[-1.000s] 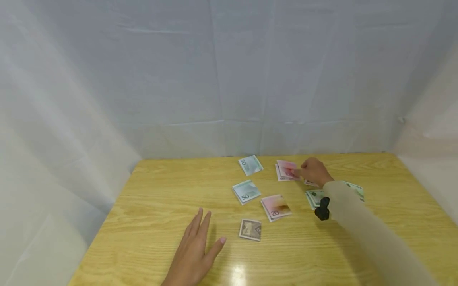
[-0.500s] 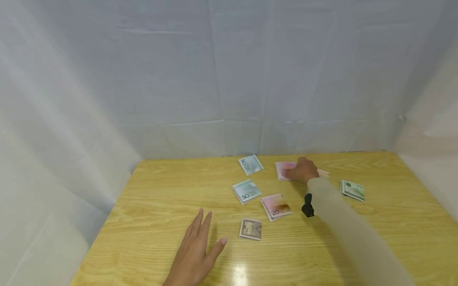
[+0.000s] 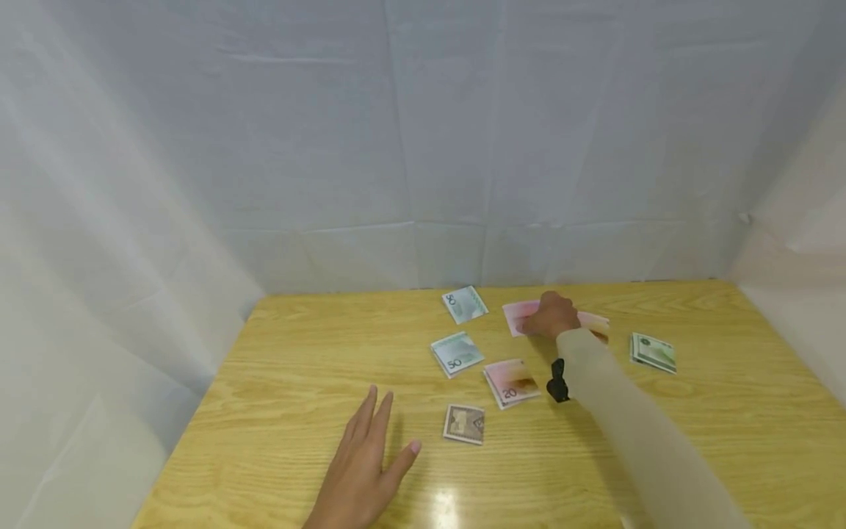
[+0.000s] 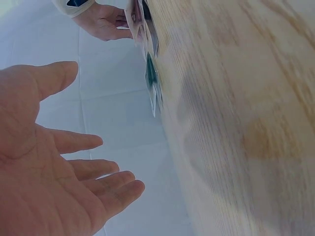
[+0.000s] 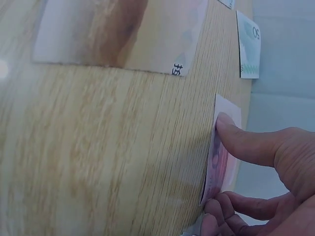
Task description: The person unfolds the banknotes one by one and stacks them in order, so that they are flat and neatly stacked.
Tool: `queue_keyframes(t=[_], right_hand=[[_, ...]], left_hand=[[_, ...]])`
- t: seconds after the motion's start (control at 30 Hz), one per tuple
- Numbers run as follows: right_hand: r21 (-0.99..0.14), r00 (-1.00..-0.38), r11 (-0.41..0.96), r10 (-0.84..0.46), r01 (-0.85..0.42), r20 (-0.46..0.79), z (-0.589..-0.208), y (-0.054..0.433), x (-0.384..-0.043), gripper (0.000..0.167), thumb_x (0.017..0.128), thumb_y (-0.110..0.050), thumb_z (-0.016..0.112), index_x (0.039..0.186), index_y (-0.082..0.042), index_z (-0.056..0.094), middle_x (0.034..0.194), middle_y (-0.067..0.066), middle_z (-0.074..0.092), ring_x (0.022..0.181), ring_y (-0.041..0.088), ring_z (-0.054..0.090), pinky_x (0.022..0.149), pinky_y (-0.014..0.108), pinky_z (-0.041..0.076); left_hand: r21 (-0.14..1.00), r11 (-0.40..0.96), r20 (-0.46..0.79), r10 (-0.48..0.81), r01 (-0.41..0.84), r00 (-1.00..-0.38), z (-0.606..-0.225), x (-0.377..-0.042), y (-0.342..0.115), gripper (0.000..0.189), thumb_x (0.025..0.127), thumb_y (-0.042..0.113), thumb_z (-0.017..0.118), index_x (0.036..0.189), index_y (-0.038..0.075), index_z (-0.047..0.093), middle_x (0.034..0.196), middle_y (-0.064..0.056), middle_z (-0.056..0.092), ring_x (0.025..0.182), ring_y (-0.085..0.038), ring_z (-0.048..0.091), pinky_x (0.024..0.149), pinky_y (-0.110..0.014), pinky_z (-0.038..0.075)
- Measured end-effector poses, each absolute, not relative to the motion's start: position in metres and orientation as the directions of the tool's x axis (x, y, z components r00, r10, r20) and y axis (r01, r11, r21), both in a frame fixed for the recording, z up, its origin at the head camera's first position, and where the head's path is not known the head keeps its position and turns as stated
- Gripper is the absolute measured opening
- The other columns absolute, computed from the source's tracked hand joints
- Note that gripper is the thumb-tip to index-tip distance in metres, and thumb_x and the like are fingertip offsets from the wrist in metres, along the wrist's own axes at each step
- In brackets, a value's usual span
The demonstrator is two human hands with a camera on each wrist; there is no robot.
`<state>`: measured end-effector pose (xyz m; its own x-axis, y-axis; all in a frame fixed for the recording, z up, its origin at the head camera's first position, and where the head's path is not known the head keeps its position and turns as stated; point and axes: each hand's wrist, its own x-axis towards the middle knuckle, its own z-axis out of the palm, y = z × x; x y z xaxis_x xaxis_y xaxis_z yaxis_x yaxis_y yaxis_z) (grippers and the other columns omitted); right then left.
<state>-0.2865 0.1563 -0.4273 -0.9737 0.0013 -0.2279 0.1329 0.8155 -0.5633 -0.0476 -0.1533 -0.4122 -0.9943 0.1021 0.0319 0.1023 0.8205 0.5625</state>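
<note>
Right hand (image 3: pixel 551 316) grips a pink banknote (image 3: pixel 518 314) — left hand (image 3: pixel 360 470) spread, fingers straight

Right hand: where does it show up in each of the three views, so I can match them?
Head: the right hand is right of centre, on a pink banknote near the far edge of the wooden tabletop.
Left wrist: right hand at the top, left of centre.
Right wrist: right hand at the lower right.
Shared landmark: the wooden tabletop, visible in all three.

Head view from above, forward and down; wrist views low, close, sideways; tabletop (image 3: pixel 291 349) in all
</note>
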Motion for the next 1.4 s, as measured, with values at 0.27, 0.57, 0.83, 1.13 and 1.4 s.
queue_keyframes(t=[0.27, 0.57, 0.83, 1.13, 1.4], right_hand=[[-0.575, -0.973, 0.809, -0.013, 0.126, -0.231, -0.425, 0.153, -0.284, 0.060, 0.082, -0.025, 0.081, 0.122, 0.012, 0.056, 0.121, 0.034, 0.056, 0.116, 0.052, 0.050, 0.094, 0.060, 0.051], [-0.601, -0.977, 0.785, 0.022, 0.148, -0.212, -0.425, 0.156, -0.287, 0.026, 0.089, -0.008, 0.062, 0.107, 0.009, 0.056, 0.099, 0.020, 0.058, 0.086, 0.031, 0.052, 0.071, 0.041, 0.050], [-0.672, -0.989, 0.735, -0.012, 0.089, -0.144, -0.416, 0.167, -0.286, 0.006, 0.082, -0.003, 0.059, 0.077, 0.001, 0.059, 0.076, 0.009, 0.055, 0.068, 0.023, 0.050, 0.054, 0.029, 0.042], [-0.761, -0.988, 0.642, -0.042, 0.086, -0.148, -0.397, 0.172, -0.266, 0.030, 0.088, -0.005, 0.060, 0.115, 0.009, 0.059, 0.110, 0.021, 0.060, 0.091, 0.029, 0.057, 0.068, 0.032, 0.052], [-0.825, -0.983, 0.560, -0.098, 0.076, -0.158, -0.384, 0.179, -0.243, 0.030, 0.094, -0.004, 0.063, 0.120, 0.010, 0.056, 0.107, 0.022, 0.063, 0.084, 0.023, 0.064, 0.077, 0.042, 0.061]], left_hand=[[0.570, 0.814, 0.047, 0.100, 0.109, -0.994, -0.412, -0.047, -0.152, 0.078, 0.099, 0.042, 0.065, 0.156, 0.001, 0.032, 0.164, -0.025, 0.019, 0.147, -0.047, 0.025, 0.112, -0.070, 0.033], [0.600, 0.793, 0.037, 0.098, 0.100, -0.995, -0.412, -0.049, -0.149, 0.077, 0.099, 0.042, 0.064, 0.157, 0.004, 0.031, 0.164, -0.023, 0.021, 0.147, -0.046, 0.027, 0.112, -0.070, 0.033], [0.681, 0.723, 0.065, 0.093, 0.112, -0.994, -0.415, -0.058, -0.146, 0.070, 0.100, 0.036, 0.065, 0.156, 0.007, 0.034, 0.162, -0.020, 0.030, 0.146, -0.044, 0.031, 0.115, -0.068, 0.030], [0.815, 0.576, 0.035, 0.067, 0.067, -0.997, -0.420, -0.068, -0.146, 0.058, 0.101, 0.023, 0.065, 0.151, 0.006, 0.043, 0.155, -0.020, 0.041, 0.139, -0.046, 0.041, 0.111, -0.061, 0.042], [0.921, 0.387, 0.007, 0.084, 0.039, -0.996, -0.422, -0.076, -0.144, 0.050, 0.102, 0.018, 0.062, 0.147, 0.003, 0.047, 0.151, -0.022, 0.046, 0.135, -0.046, 0.046, 0.108, -0.055, 0.047]])
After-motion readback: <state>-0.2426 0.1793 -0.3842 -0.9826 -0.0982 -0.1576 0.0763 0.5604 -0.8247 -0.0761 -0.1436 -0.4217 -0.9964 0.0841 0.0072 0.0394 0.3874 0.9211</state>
